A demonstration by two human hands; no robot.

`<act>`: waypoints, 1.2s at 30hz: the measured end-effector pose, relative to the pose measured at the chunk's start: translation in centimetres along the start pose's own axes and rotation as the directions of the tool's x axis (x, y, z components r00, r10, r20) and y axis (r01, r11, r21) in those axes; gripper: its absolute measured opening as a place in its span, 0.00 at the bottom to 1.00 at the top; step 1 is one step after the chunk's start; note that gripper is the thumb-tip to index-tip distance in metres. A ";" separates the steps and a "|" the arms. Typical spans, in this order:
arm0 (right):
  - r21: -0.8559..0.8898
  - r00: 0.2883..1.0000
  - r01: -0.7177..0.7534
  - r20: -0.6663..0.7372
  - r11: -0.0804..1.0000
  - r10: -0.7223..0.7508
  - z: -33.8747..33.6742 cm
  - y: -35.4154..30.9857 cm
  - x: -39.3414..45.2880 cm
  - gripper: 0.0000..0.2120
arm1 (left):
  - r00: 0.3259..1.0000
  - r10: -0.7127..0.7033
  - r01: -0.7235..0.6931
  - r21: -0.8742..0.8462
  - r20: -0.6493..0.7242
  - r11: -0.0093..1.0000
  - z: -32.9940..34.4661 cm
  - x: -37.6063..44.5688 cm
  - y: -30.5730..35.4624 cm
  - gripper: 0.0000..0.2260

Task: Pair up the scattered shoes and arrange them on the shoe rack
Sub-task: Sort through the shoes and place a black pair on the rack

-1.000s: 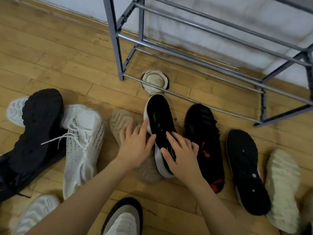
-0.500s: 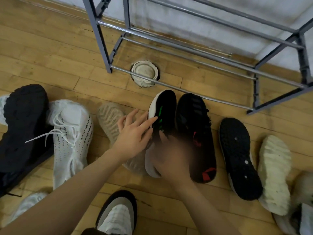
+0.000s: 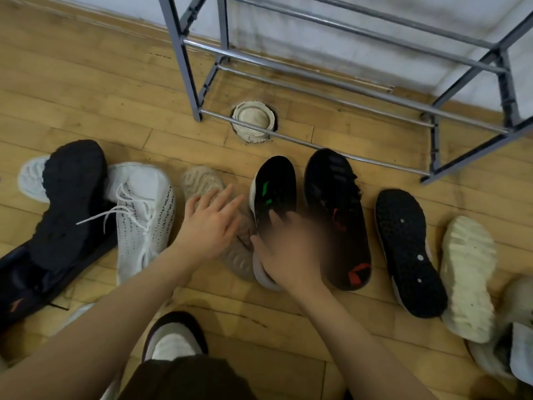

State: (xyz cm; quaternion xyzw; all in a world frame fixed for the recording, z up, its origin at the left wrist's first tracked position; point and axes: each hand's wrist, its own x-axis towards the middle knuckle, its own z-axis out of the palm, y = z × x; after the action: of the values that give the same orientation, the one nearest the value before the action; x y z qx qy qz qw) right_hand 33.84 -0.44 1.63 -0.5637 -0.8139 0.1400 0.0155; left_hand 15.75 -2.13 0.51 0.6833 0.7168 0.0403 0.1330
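I see my left hand (image 3: 212,223) lying with fingers spread and almost straight on the beige sole-up shoe (image 3: 219,223), so it presses or touches and does not hold anything. My right hand (image 3: 291,255) is blurred from motion; it lies over the heel half of the black shoe with green marks (image 3: 275,194), and I cannot tell if its fingers are closed on the shoe or only laid on it. This shoe lies sole-up on the wooden floor (image 3: 86,96), just in front of the lowest front bar of the shoe rack (image 3: 317,140), touching the beige shoe on one side and close beside the black shoe with red marks (image 3: 337,220) on the other. I judge the step is to choose a shoe and find its partner. To do it well, I would first take a firm grip around the heel of the green-marked shoe, with the thumb on one side, and lift it straight up so the neighbours are not dragged. The left hand can keep the beige shoe down. The rack shows no shoes on its bars, so all the placing remains. The black studded sole (image 3: 406,249) and the cream sole (image 3: 467,278) lie further toward the rack's right end, and the white laced shoe (image 3: 144,215) lies to the left; I would compare sole patterns before pairing.
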 end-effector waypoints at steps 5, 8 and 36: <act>0.115 0.993 0.114 -0.046 0.987 -0.110 -0.6 -3.6 2.9 0.28 | 0.988 -0.108 0.101 -0.064 -0.107 0.993 -2.0 -0.8 -2.3 0.24; 0.161 0.979 0.202 -0.018 0.966 -0.202 -0.9 -7.1 5.4 0.23 | 0.957 -0.214 0.194 -0.119 -0.197 0.974 -3.7 -2.2 -4.5 0.22; 0.122 0.845 0.525 -0.188 0.842 -0.500 3.0 -22.6 9.2 0.20 | 0.784 -0.505 0.423 -0.284 -0.361 0.860 -7.3 -10.3 -15.2 0.25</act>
State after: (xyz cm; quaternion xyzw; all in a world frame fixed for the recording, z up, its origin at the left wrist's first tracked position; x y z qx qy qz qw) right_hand 9.29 0.10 3.10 -0.3305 -0.9167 0.1569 0.1607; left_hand -0.44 -12.37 5.25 0.4439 0.8673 0.2208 0.0439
